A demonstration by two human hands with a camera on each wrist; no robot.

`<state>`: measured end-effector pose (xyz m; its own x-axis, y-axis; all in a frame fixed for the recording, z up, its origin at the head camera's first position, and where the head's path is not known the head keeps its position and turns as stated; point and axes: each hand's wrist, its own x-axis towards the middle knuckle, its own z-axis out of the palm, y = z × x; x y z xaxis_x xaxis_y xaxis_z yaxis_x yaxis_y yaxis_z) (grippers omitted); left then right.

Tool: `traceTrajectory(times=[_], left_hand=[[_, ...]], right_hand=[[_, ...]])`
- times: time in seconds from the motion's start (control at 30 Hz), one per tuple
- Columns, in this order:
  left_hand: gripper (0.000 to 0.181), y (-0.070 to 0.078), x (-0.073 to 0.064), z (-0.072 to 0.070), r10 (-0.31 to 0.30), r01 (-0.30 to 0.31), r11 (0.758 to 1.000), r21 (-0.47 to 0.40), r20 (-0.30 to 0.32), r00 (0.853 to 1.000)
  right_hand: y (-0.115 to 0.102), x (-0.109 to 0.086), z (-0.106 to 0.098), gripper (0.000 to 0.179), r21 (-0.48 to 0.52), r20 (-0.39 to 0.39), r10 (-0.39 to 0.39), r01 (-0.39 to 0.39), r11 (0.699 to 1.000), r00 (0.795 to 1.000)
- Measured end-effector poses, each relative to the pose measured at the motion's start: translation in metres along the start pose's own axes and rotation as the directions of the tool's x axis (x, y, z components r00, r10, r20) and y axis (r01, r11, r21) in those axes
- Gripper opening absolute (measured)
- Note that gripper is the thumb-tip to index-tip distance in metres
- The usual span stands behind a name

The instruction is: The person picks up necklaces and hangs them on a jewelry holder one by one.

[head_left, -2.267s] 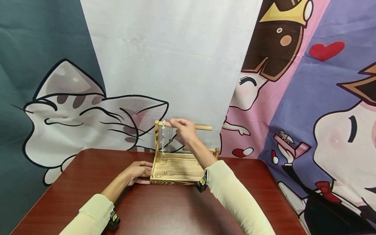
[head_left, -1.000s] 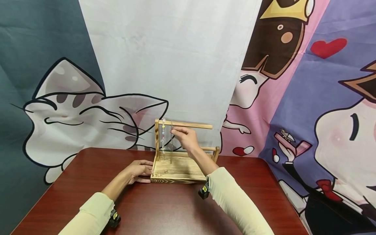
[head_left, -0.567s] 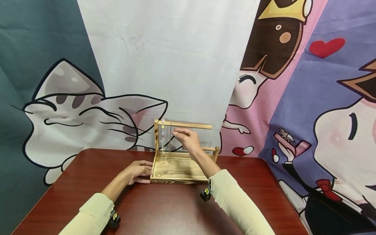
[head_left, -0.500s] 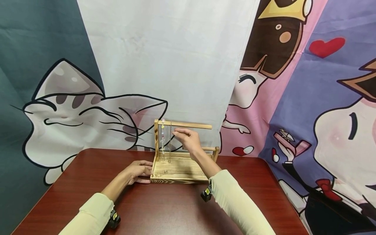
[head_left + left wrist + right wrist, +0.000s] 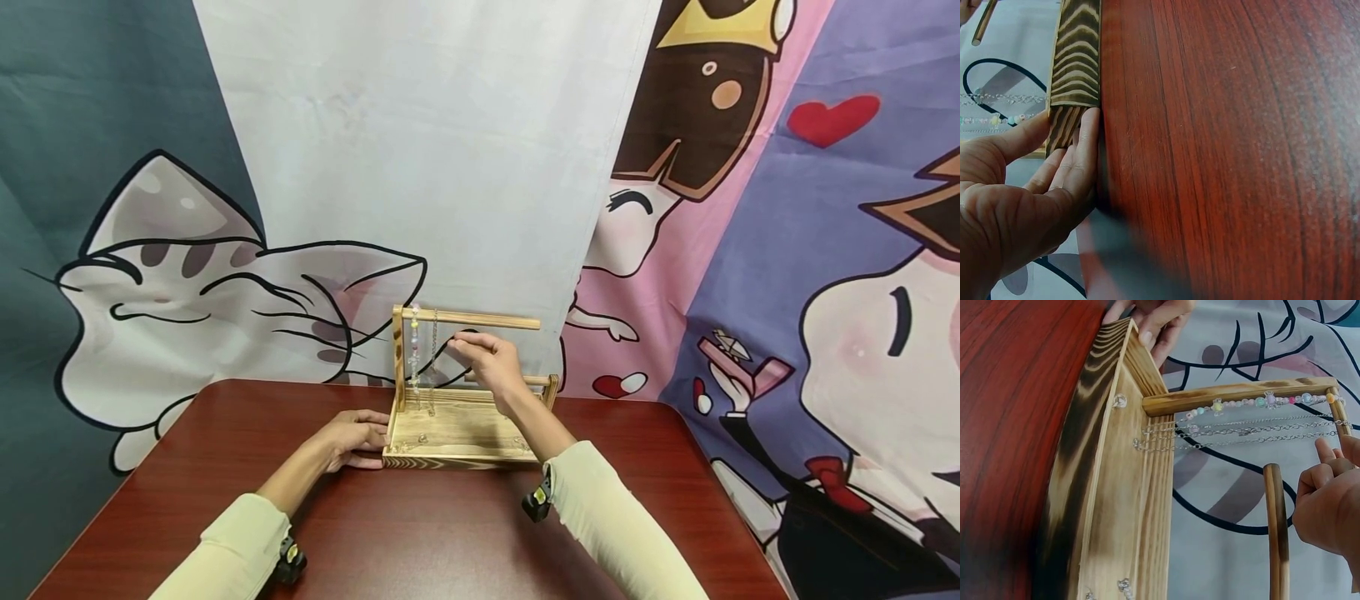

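Observation:
A wooden jewelry stand [image 5: 461,461] with a shallow tray stands on the table. My left hand [image 5: 348,437] grips the tray's left end, thumb and fingers on different faces of it in the left wrist view. A beaded strand [image 5: 415,346] of pale and coloured beads hangs at the left of the upper bar [image 5: 487,318]. Beside it hang thin silver chains [image 5: 1241,431], their lower ends reaching the tray. My right hand [image 5: 491,362] hovers just right of the chains, fingers extended and thumb near them, holding nothing visible.
A lower, shorter bar [image 5: 1275,531] is fixed at the stand's right side, its free end pointing left. Small shiny pieces [image 5: 422,438] lie in the tray. The reddish-brown table [image 5: 420,533] meets a printed cloth backdrop [image 5: 450,167] behind.
My right hand was at the upper bar, moved down along a chain, let go of it and drew slightly right. The chain now hangs from the bar. My left hand stays put.

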<state>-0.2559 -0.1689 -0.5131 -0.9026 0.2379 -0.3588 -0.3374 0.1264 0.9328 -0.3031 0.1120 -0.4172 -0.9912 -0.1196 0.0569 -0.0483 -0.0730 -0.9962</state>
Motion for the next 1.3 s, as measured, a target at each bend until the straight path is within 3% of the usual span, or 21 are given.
traceTrajectory(times=[0.4, 0.67, 0.87, 1.0, 1.3], left_hand=[[0.064, -0.001, 0.001, 0.002, -0.003, 0.003, 1.000, 0.001, -0.012, 1.000], [0.064, -0.001, 0.001, 0.001, 0.001, -0.001, 1.000, 0.002, -0.009, 1.000], [0.064, -0.001, 0.000, 0.001, -0.001, 0.001, 1.000, 0.000, -0.012, 1.000], [0.064, -0.001, 0.000, 0.000, 0.000, 0.000, 1.000, 0.000, -0.008, 1.000], [0.064, -0.002, 0.001, 0.000, 0.000, 0.000, 1.000, 0.001, -0.009, 1.000]], right_hand=[[0.008, -0.010, -0.012, 0.036, 0.054, 0.024, 0.004, -0.005, 0.999, 1.000], [0.015, -0.013, -0.016, 0.044, 0.044, 0.036, 0.007, -0.009, 0.999, 0.999], [0.020, -0.016, -0.016, 0.035, 0.044, 0.038, 0.025, -0.027, 0.999, 0.999], [0.022, -0.019, -0.017, 0.042, 0.036, 0.053, 0.035, -0.037, 0.999, 0.998], [0.031, -0.024, -0.017, 0.040, 0.028, 0.058, 0.005, -0.006, 1.000, 0.998]])
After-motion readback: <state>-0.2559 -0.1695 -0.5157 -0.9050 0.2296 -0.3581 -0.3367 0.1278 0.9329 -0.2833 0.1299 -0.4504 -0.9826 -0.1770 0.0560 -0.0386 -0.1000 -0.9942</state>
